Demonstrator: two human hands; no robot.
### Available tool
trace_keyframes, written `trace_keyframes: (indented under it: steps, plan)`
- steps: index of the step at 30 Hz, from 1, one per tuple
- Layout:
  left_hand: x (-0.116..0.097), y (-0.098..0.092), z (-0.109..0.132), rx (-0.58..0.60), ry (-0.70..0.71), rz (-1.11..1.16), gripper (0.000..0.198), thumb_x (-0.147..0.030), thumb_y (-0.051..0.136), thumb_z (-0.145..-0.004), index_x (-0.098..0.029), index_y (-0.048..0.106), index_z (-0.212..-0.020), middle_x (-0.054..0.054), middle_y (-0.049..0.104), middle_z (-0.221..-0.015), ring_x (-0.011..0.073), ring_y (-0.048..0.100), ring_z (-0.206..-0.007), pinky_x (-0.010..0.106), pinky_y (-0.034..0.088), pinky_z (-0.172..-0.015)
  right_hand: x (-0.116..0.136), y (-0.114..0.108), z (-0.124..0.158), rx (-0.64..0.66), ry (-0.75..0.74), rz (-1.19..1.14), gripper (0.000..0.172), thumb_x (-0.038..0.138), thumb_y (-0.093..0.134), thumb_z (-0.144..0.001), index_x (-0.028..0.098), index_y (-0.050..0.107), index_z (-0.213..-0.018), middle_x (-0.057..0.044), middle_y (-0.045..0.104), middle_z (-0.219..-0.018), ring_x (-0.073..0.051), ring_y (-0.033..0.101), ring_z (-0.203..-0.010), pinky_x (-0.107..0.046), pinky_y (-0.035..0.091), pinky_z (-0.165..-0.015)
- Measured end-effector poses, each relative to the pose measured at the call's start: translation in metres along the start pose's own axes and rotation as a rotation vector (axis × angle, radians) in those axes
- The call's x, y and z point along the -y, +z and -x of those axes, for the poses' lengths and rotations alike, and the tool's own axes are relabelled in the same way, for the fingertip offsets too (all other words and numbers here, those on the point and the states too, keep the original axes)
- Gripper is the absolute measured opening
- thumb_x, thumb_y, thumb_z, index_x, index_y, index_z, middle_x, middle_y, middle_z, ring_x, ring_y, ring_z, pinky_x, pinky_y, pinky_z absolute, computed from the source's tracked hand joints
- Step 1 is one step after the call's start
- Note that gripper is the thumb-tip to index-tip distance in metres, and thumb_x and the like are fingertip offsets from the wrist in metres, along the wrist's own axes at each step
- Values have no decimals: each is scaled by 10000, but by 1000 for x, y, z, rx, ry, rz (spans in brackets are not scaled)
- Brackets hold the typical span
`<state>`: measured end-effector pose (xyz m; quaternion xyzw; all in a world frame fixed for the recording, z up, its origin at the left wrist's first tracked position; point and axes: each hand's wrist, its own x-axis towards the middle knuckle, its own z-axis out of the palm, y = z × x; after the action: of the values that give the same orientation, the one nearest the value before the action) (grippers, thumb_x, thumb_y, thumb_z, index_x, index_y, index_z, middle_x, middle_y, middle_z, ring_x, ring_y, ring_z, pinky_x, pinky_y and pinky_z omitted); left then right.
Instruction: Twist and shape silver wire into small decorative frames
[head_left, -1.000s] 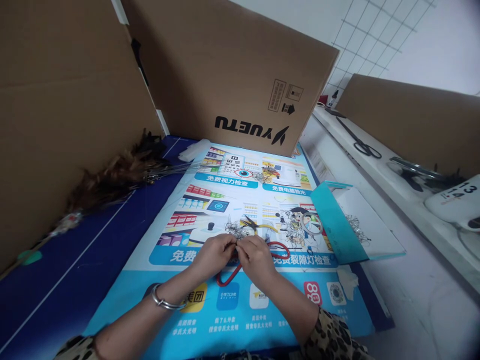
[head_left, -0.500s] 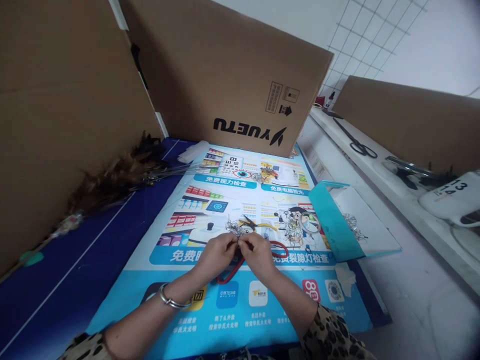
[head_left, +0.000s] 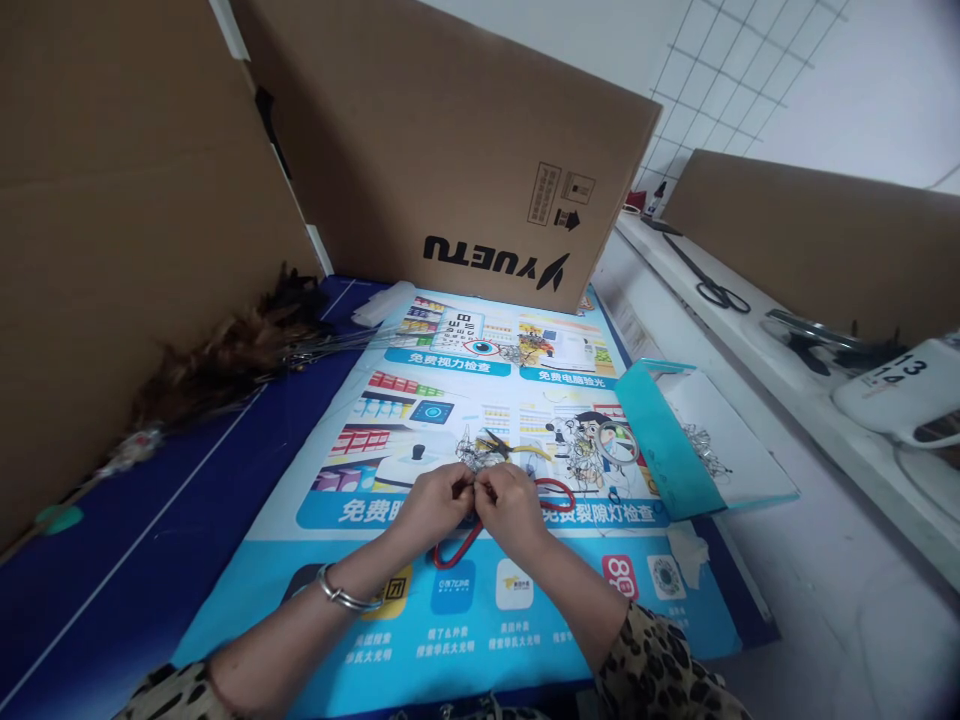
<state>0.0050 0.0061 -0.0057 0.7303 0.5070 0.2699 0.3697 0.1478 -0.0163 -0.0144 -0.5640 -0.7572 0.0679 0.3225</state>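
Fingertips of my left hand and my right hand meet in a pinch at the middle of the printed sheet. Whatever they hold is too small to make out. Just beyond the fingers lies a tangle of thin silvery wire. Pliers with yellow handles rest on it, jaws pointing left. Two red looped handles stick out on either side beneath my hands, like those of scissors; the rest is hidden. Farther right is a heap of dark wire pieces, with a round clear disc beside it.
An open teal box with wire bits stands at the right. Brown feathers on long stems lie at the left. Cardboard panels wall the back and left. Black scissors and a white mug sit on the right ledge.
My hands stay pinched together in nearly the same place, with the right fingers turned slightly. The whole view has shifted a little.
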Motion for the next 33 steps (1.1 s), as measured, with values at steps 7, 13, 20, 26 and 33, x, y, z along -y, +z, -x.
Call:
trace_keyframes:
  steps: [7,13,20,26,33]
  plan:
    - [7,3,0,13,-49,74,160,-213,437,-750,-170,534,-630,-22,571,-571,133,518,-552,218,352,-514,-6,0,-1,4,-217,110,160,140,434,-848,158,583,-791,-69,591,-762,-181,527,-786,-327,418,-747]
    - [14,2,-1,-10,-76,112,158,-230,447,-740,-170,560,-649,-19,589,-582,137,524,-559,213,349,-510,-4,-3,-3,59,-233,4,197,136,430,-854,158,621,-901,-89,625,-843,-191,549,-868,-329,440,-782]
    - [8,-2,2,-39,-58,102,167,-260,449,-758,-176,541,-648,-24,563,-586,136,511,-570,212,333,-517,-3,-11,-11,160,-26,-336,196,130,461,-837,194,643,-872,-42,643,-831,-157,577,-809,-274,471,-730]
    - [5,-2,3,-36,-58,96,160,-272,443,-776,-182,544,-690,-27,561,-598,136,512,-569,216,339,-521,-5,-13,-12,181,80,-415,184,87,528,-764,201,647,-848,-16,638,-797,-152,577,-777,-261,464,-696]
    - [6,1,3,0,-64,129,160,-263,439,-774,-184,549,-687,-23,566,-589,138,519,-568,213,350,-519,-7,-6,-9,137,77,-374,205,41,511,-731,195,638,-778,-15,635,-778,-154,572,-777,-266,457,-713]
